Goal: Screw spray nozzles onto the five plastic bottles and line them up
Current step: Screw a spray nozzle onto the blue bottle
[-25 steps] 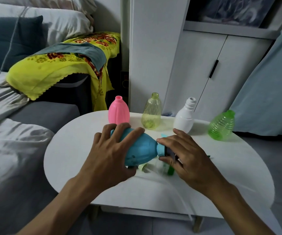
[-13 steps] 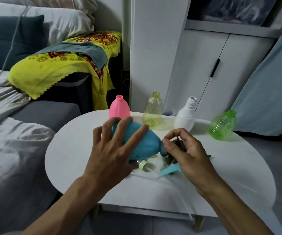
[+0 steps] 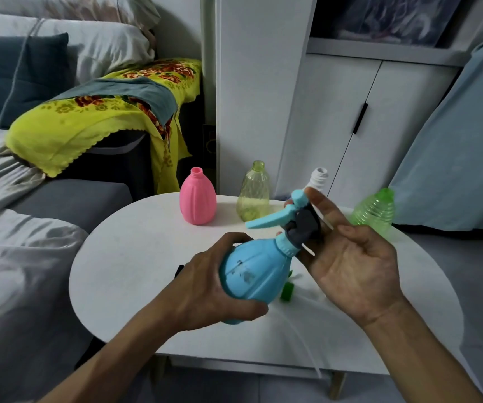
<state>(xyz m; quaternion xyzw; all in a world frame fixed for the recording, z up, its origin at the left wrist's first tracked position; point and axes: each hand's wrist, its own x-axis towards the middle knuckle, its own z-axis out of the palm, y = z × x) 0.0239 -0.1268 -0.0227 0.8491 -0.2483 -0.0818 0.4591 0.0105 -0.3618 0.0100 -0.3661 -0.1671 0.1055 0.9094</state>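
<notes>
My left hand (image 3: 205, 289) grips the belly of the blue bottle (image 3: 254, 274), held tilted above the white round table (image 3: 135, 257). A grey and blue spray nozzle (image 3: 301, 222) sits on its neck, trigger pointing left. My right hand (image 3: 353, 266) is palm up behind the nozzle, with index finger and thumb pinching its head. Along the table's far edge stand a pink bottle (image 3: 197, 199), a clear yellow bottle (image 3: 253, 193), a white bottle (image 3: 318, 177) and a green bottle (image 3: 375, 210), all without nozzles.
A green nozzle part (image 3: 286, 292) and thin clear tubes (image 3: 307, 338) lie on the table under the blue bottle. A grey sofa (image 3: 30, 257) is at the left, a white cabinet (image 3: 336, 126) is behind, and a pale blue cushion (image 3: 452, 155) is at the right.
The blue bottle has been lifted off the table and tipped more upright. My right hand turned palm up with the nozzle, whose trigger swung up to point left.
</notes>
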